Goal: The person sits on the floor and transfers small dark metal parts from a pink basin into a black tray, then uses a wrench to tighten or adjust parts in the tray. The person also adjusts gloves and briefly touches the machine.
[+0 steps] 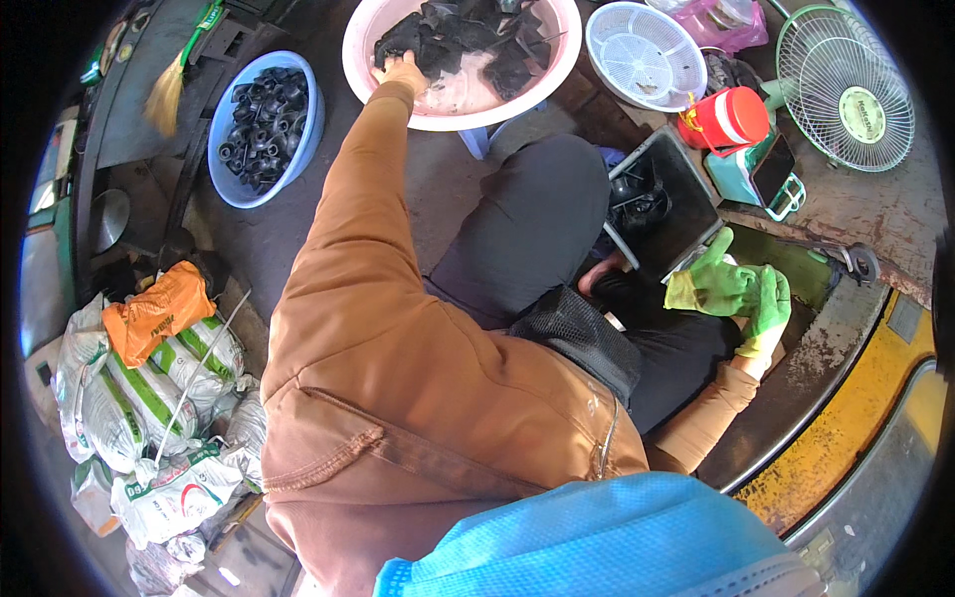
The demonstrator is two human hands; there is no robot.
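Note:
My left hand (pixel 402 72) is bare and reaches far forward in a brown sleeve into a pink basin (pixel 557 70). Its fingers curl onto one of the black rubber pieces (pixel 468 40) piled in the basin. My right hand (pixel 771 310) wears a green glove and sits low at the right, beside my dark trousers. It holds a second, loose green glove (pixel 708 284) with a yellow cuff, which lies against the corner of a dark metal tray (pixel 686 204). The tray holds a few more black pieces (pixel 637 204).
A blue basin (pixel 298 139) of black rubber rings stands at the upper left. A white perforated basket (pixel 645 55), a red jug (pixel 726 117), a phone (pixel 772 169) and a fan (pixel 846 85) are at the upper right. White and green sacks (pixel 149 398) pile up at the left.

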